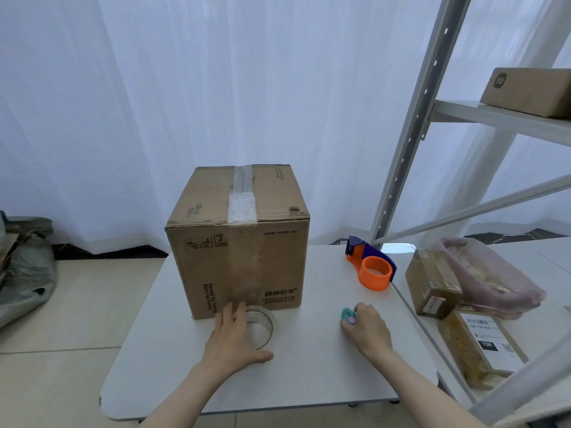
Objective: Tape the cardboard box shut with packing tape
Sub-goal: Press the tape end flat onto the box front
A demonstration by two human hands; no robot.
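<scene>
With tape already across the box (pixel 238 242), the left hand (pixel 233 335) lies spread on the roll (pixel 261 327), the right hand (pixel 366 329) grips a small cutter (pixel 348 316); likely wrapping up.

Box (pixel 238 242) on table (pixel 309 378); dispenser (pixel 370 267) right.

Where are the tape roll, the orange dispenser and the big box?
tape roll (pixel 265 330), head view, right rim
dispenser (pixel 375 272), head view, orange ring
box (pixel 275 257), head view, front face
</scene>
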